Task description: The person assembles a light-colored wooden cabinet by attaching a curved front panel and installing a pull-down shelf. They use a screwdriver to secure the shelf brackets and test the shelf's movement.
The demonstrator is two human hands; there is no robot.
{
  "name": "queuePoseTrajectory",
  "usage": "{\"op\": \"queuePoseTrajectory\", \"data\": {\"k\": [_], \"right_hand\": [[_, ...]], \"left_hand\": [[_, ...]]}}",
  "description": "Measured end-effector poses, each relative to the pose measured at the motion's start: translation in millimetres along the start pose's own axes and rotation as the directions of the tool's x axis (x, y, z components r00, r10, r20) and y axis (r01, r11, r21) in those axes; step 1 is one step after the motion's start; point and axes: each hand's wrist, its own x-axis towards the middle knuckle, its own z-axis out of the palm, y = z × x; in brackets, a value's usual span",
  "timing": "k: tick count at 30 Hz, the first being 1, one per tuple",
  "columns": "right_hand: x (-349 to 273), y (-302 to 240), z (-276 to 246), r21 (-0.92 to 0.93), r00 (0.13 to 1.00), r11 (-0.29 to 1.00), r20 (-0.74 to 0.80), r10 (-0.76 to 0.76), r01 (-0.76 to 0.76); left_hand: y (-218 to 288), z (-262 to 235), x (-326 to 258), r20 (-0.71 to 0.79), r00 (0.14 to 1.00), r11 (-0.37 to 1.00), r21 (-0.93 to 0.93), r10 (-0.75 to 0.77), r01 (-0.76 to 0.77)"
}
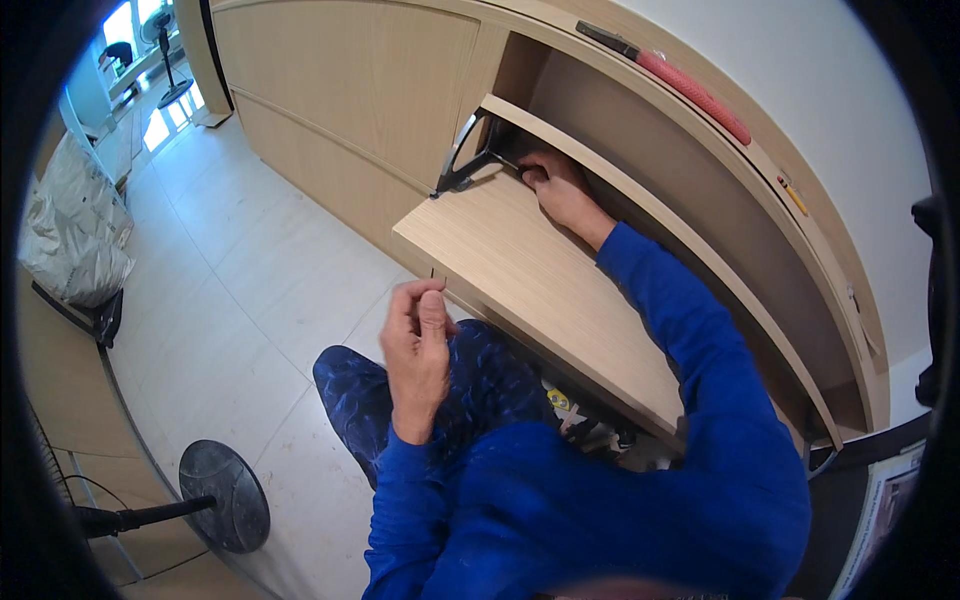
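My left hand (416, 345) is raised in front of the tilted-out wooden flap (540, 265), thumb pressed to the fingers. Thin dark screw-like pieces (433, 273) stick up from its fingertips. My right hand (563, 193) reaches over the flap into the cabinet opening, its fingers bent together close to a black metal flap bracket (462, 170). Whatever those fingers pinch is too small and shaded to tell. The bracket joins the flap's left end to the cabinet side. A second wooden panel edge (640, 190) runs above my right forearm.
On the cabinet top lie a hammer with a red grip (695, 95) and a short yellow pencil-like item (793, 195). A fan's round black base (225, 497) stands on the tiled floor to the left. A white sack (75, 225) sits farther off, near another fan (165, 60).
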Motion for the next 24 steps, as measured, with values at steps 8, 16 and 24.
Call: {"op": "queuePoseTrajectory", "data": {"k": [8,16,24], "right_hand": [[-13.5,5.6,4.3,0.071,1.0,0.997,-0.016,0.0,0.001],[-13.8,24.5,8.3,-0.147,0.986,0.979,-0.071,-0.153,0.142],[-39.2,14.0,-33.3,-0.25,0.996,0.967,0.082,-0.021,0.041]], "left_hand": [[11.3,52.5,144.0,0.528,0.657,0.365,0.556,0.539,-0.747],[-37.0,103.6,238.6,0.83,0.517,0.013,0.527,0.209,-0.85],[-45.6,102.5,239.4,0.844,0.507,-0.101,0.528,0.176,-0.843]]}}
